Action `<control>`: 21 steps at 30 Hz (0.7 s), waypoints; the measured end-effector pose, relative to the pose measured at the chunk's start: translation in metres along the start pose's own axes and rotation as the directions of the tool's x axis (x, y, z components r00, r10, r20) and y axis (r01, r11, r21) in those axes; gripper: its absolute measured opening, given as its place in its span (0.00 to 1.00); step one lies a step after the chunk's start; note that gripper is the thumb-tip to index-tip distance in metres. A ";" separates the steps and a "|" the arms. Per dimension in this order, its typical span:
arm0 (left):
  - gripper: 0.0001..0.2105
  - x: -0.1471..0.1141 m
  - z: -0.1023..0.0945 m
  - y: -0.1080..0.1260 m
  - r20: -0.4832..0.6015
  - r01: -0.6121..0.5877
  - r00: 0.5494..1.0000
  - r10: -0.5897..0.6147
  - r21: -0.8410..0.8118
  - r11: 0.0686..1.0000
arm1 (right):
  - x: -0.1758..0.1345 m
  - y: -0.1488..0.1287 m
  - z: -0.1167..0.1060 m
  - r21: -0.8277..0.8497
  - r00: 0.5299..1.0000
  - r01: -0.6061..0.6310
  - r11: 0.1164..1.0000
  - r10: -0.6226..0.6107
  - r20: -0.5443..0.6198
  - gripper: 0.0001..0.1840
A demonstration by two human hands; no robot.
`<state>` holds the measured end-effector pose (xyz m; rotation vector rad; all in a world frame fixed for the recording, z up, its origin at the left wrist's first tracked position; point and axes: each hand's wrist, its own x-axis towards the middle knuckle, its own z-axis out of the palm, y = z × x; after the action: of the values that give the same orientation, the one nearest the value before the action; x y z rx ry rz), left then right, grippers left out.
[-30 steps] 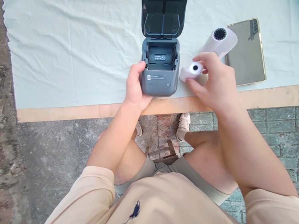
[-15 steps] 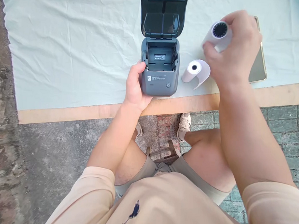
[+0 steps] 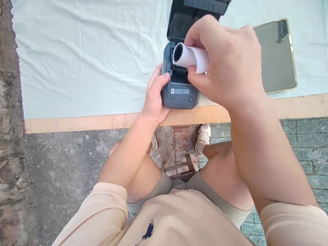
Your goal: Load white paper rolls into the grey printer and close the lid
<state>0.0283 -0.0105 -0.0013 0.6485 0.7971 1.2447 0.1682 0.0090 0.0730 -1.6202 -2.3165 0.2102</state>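
A dark grey label printer point(image 3: 178, 100) stands near the table's front edge with its lid point(image 3: 180, 23) raised. My left hand point(image 3: 156, 95) grips its left side, thumb on the rim by the open compartment. My right hand point(image 3: 227, 64) pinches a white paper roll point(image 3: 188, 57) with a wide, dark-lined core. The roll lies sideways over the printer's compartment, its core end facing left; I cannot tell whether it touches the inside. The smaller paper roll is hidden behind my right hand and forearm.
A tablet point(image 3: 279, 55) in a clear-edged case lies on the right of the pale cloth point(image 3: 87, 60). The table's bare wooden edge point(image 3: 109, 123) runs along the front. Below are my knees and a small wooden stool point(image 3: 182, 168).
My right hand has carried the paper roll left from beside the tablet to above the printer, and turned it sideways. The printer has shifted slightly right with my left hand.
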 end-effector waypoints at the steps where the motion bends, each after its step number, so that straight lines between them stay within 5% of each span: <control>1: 0.08 0.000 0.000 0.000 0.004 0.005 1.000 -0.005 0.002 1.000 | 0.000 0.002 0.002 -0.010 1.000 0.004 1.000 -0.004 0.018 0.19; 6: 0.06 -0.001 -0.001 -0.002 0.016 -0.003 1.000 0.003 -0.003 1.000 | -0.001 0.006 0.005 -0.042 0.996 0.027 0.999 -0.024 0.084 0.18; 11: 0.07 0.001 -0.002 -0.001 0.026 0.006 1.000 -0.006 -0.008 1.000 | -0.003 0.002 0.009 0.024 0.999 0.052 0.998 -0.052 -0.005 0.13; 16: 0.11 0.001 -0.003 0.002 0.032 -0.001 0.999 0.003 -0.053 0.999 | -0.007 -0.001 0.015 0.087 0.980 0.191 0.978 -0.196 0.043 0.05; 21: 0.10 -0.001 -0.007 -0.001 0.076 -0.027 0.997 0.029 -0.029 0.999 | -0.010 0.002 0.013 0.246 0.967 0.253 0.936 -0.236 -0.095 0.16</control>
<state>0.0233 -0.0114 -0.0061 0.6826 0.7083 1.2467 0.1689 0.0014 0.0583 -1.1861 -2.3046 0.3771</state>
